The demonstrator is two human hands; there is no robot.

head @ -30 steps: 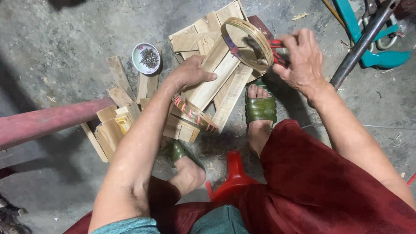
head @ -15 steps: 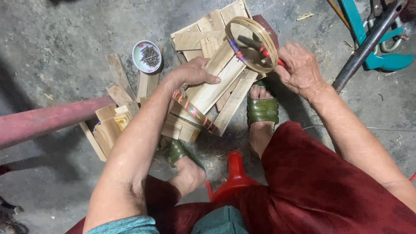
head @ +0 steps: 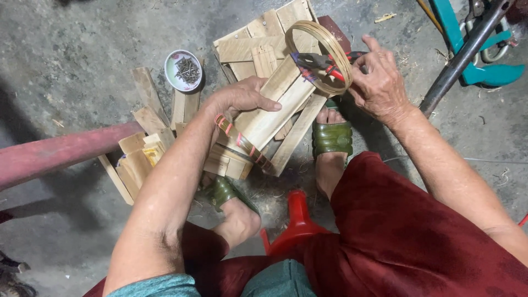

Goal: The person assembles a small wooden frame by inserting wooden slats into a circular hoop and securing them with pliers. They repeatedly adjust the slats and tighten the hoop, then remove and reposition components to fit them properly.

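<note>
Bundle of bamboo slats (head: 275, 113) on the concrete floor (head: 82, 49), tilted, lower end wrapped in a striped band (head: 242, 140). Nearer than the bundle: a red stool (head: 297, 220) between the knees, and two green sandals (head: 333, 137), one just under the bundle's near edge, the other at its lower left.

Pressed on top of the bundle, the left hand (head: 242, 99), fingers (head: 264, 103) stretched out flat rather than curled over the slats as a second ago; nothing gripped, only weighed down. At the bundle's far end, a bamboo hoop (head: 322, 55) standing on edge, with red-handled pliers (head: 324, 63) now reaching across its opening, deeper in than before. Right hand (head: 379, 82) beside the hoop, fingers clenched on the pliers' handles, forefinger lifted; hard to say whether pinching the hoop's rim too. Bundle seemingly steadied, and the work moved onto the hoop.

Left of the bundle, loose slats (head: 143, 148) and a red pipe (head: 55, 154). Beyond those, a small bowl of nails (head: 184, 70). Far right of the bundle, a metal bar (head: 467, 44) and a teal tool (head: 495, 71).
</note>
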